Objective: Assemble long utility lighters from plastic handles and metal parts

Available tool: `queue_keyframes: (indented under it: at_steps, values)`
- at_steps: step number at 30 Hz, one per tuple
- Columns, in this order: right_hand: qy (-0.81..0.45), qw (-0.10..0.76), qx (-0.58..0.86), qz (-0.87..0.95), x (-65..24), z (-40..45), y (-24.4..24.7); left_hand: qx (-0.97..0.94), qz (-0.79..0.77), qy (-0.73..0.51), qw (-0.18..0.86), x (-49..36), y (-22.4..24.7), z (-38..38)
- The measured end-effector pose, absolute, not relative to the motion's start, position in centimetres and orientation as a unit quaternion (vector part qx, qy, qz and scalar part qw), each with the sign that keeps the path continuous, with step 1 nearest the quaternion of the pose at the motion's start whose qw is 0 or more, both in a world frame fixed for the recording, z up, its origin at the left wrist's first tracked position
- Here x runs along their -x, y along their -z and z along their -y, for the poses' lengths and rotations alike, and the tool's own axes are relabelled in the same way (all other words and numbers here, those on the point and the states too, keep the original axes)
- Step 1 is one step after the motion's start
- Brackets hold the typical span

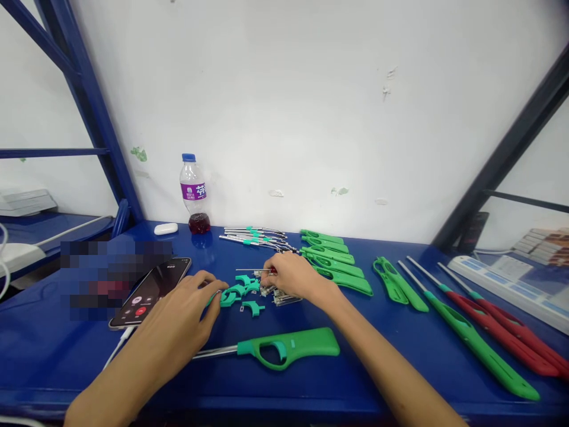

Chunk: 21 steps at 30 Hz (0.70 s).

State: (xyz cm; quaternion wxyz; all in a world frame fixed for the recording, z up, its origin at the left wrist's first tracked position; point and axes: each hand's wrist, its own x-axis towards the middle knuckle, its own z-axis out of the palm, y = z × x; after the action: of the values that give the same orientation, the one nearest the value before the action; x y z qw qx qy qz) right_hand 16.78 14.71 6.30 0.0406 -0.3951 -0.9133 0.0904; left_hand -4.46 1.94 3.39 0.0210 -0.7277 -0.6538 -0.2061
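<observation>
My left hand (pixel 193 305) is at the left edge of a small pile of teal plastic triggers (pixel 240 290), its thumb and index finger closed around a teal trigger that shows only in part. My right hand (pixel 291 274) reaches down into a heap of small metal and clear parts (pixel 284 298), its fingers pinched together. A red bit and a thin rod show by its fingertips; what it grips is mostly hidden. In front of both hands lies a long-necked green gas lighter (pixel 296 348), its metal tube pointing left.
Behind are metal lighter tubes with wires (pixel 253 236) and several green handle shells (pixel 331 258). At right lie two loose green shells (pixel 395 281), green and red lighters (pixel 484 323) and a power strip (pixel 511 284). Leftward are a phone (pixel 153 293), white case (pixel 166 229) and bottle (pixel 194 196).
</observation>
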Motion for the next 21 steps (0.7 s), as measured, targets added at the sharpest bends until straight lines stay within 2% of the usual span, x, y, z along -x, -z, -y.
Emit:
queue_keyframes:
  at_steps: [5, 12, 21]
  values:
    - [-0.089, 0.015, 0.392, 0.915, -16.1, -15.1, -6.7, 0.747, 0.63, 0.21, 0.023, 3.7, -3.7, -1.3]
    - [-0.095, 0.05, 0.388, 0.915, -17.0, -15.5, -6.2, 0.799, 0.566, 0.205, 0.005, 1.1, -3.5, 0.7]
    - [-0.137, 0.122, 0.375, 0.908, -18.5, -15.9, -6.8, 0.809, 0.575, 0.073, -0.096, -0.4, -3.4, 0.6]
